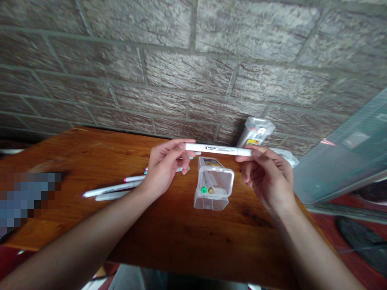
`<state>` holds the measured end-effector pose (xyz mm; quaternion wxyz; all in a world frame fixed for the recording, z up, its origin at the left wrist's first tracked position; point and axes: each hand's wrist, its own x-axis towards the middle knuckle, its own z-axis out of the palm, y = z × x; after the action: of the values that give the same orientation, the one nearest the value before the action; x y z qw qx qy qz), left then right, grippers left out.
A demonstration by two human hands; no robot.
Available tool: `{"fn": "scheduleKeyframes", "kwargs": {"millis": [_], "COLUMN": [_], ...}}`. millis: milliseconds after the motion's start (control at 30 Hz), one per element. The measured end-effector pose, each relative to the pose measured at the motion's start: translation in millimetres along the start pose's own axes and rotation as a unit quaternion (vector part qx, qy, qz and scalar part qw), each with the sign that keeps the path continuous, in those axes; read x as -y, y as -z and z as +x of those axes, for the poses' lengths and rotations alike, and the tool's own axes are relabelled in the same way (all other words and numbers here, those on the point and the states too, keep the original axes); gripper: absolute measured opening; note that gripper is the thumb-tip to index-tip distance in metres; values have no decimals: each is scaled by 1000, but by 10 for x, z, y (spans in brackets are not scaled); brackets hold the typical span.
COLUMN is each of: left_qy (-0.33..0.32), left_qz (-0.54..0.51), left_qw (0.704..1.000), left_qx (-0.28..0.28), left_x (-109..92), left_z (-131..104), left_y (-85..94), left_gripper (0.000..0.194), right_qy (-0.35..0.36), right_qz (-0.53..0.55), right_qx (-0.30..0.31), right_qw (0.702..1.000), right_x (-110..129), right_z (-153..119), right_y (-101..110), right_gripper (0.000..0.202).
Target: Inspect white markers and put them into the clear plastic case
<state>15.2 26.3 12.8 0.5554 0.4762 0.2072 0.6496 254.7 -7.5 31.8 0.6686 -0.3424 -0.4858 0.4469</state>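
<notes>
A white marker (216,149) with dark printing is held level above the table, one end in each hand. My left hand (166,163) pinches its left end between thumb and fingers. At the other end, my right hand (269,171) grips it the same way. Below the marker, a clear plastic case (211,203) lies on its side with its open end toward me. Inside it are a marker with a green end (204,189) and one with a yellowish-brown end (211,190). Several loose markers (111,188) lie left of the case, partly hidden behind my left hand and forearm.
Behind the wooden table (181,237) rises a stone-block wall (187,80). Against it leans a second clear case (256,131) with a yellow label. Clear plastic (286,156) lies behind my right hand. A pixelated patch (24,201) covers the left edge. A glass panel (347,149) stands right.
</notes>
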Motion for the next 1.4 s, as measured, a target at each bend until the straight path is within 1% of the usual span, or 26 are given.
{"fn": "scheduleKeyframes", "kwargs": {"millis": [233,600,800,1133,1267,1400], "left_qy": [0,-13,-2,5,0,8], "left_qz": [6,17,9,21,23,10], "left_qw": [1000,1000,1000,999,999,1000], "left_qx": [-16,-10,-23,-42,-38,-27], "left_x": [3,-2,-11,-35,-37,-44], "left_z": [0,-8,-9,-8,-8,-8], "left_y": [-24,-24,-37,-54,-56,-44], "left_gripper": [18,15,17,20,21,23], "right_qy": [0,12,5,18,27,17], "right_qz": [1,-7,-7,-14,-30,-25], "right_qx": [2,4,7,6,6,2], "right_qw": [1000,1000,1000,1000,999,1000], "right_x": [-1,-15,-16,6,-6,2], "right_z": [0,-3,-2,-21,-16,-19], "right_y": [4,5,11,1,10,2], "right_gripper": [15,14,17,15,14,16]}}
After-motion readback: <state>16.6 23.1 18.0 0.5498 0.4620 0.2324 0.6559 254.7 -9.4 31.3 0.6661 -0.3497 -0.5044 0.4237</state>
